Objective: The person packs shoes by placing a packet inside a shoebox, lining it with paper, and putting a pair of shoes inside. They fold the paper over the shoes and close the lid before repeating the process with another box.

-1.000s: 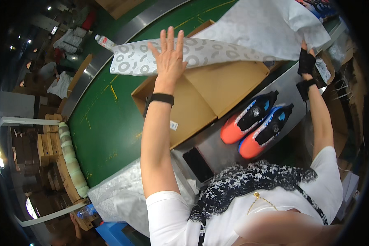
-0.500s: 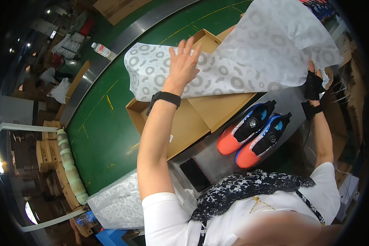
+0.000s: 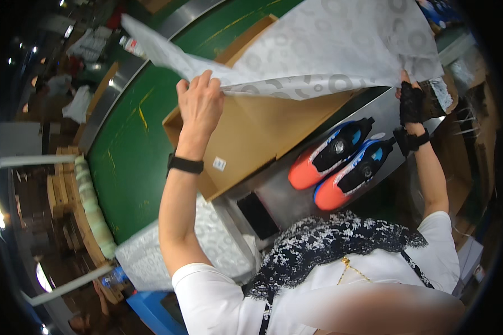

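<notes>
A large sheet of white tissue paper (image 3: 330, 44) with grey ring patterns stretches between my hands above a brown cardboard shoebox (image 3: 257, 125). Its near left edge is pinched in my left hand (image 3: 201, 103). On the right, my right hand (image 3: 412, 100), in a black fingerless glove, grips the sheet's other edge. Below the paper, the box shows a bare inside with a small white label (image 3: 219, 163). Side by side between the box and my body stand two sneakers, a left one (image 3: 330, 153) and a right one (image 3: 355, 176), with orange toes, black uppers and blue trim.
A dark phone (image 3: 258, 215) lies on the metal ledge near me. Left of it rests a stack of patterned tissue paper (image 3: 179, 243). The green conveyor belt (image 3: 134, 162) runs behind the box, with a bottle (image 3: 132, 47) on its far metal edge.
My left hand has gone from spread over the paper to gripping its edge, moving left and lifting the sheet. More of the box's inside shows.
</notes>
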{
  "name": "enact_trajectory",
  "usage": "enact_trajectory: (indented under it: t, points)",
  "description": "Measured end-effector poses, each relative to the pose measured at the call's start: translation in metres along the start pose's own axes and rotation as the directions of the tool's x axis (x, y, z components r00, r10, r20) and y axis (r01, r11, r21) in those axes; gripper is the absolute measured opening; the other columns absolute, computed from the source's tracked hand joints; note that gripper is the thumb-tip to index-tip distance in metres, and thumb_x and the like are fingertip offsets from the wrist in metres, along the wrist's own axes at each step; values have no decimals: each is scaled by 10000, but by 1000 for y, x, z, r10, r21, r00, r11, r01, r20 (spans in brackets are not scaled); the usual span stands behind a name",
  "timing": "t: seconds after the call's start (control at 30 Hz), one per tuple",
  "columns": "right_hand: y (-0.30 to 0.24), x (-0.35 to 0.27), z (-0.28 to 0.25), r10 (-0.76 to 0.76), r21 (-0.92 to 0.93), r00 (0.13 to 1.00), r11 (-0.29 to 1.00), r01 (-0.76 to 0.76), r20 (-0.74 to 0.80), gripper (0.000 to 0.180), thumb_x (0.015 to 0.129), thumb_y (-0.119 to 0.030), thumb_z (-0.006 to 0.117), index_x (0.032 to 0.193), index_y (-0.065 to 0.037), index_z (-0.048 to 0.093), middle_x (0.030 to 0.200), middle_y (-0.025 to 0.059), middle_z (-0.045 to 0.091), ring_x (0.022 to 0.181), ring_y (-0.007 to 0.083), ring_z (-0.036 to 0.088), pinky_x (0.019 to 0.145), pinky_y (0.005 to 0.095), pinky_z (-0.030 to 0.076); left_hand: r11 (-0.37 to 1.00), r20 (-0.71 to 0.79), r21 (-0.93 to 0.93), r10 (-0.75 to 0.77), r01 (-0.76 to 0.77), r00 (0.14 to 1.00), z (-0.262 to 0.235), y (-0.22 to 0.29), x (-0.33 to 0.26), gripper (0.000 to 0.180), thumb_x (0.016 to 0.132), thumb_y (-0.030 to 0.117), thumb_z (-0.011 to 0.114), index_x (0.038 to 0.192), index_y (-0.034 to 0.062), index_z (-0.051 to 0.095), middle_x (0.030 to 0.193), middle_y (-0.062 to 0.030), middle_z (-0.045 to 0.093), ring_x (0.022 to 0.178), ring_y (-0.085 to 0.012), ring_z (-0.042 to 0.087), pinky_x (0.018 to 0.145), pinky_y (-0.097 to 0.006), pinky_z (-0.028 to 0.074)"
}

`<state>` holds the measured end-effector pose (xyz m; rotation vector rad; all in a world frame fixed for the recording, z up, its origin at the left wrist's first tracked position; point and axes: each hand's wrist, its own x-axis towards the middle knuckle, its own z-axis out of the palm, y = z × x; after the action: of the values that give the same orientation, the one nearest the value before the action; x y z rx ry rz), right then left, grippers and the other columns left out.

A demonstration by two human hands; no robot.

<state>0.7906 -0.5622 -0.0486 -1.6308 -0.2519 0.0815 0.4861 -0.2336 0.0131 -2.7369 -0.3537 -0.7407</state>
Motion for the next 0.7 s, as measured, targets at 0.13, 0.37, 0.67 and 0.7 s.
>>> enact_trajectory:
  t: [0.13,0.37,0.67,0.7]
  points:
    - [13,0,33,23,-178,998,984,-12,63,405,785,-398,542,597,-47,471,488,-25,397,441,83,377,424,253,284,930,386,101,-363,352,848,-25,17,-96,167,639,120,608,770,30,561,1086,-163,502,782,-274,563,740,-416,375]
    - [68,8,45,157,-439,975,895,-72,159,440,825,-354,484,1008,46,472,891,182,553,775,270,528,675,337,407,-526,771,-531,-626,664,121,-48,24,-184,696,745,387,618,1227,-9,309,1176,-240,419,652,-226,586,390,-294,411]
    - [29,-39,8,-223,-507,943,799,323,248,415,692,-341,651,795,34,504,654,86,536,517,155,473,509,302,383,-105,-306,-160,-940,981,-150,3,-21,-285,781,669,468,662,1149,-40,313,965,-179,423,782,-268,499,541,-355,429]
    - [18,-54,-8,-154,-608,906,696,383,394,413,660,-303,672,843,24,498,732,102,552,591,178,502,561,300,397,-216,-294,-74,-928,974,-228,-10,-15,-270,840,607,518,687,1126,-37,329,1030,-189,403,908,-285,427,723,-380,405]
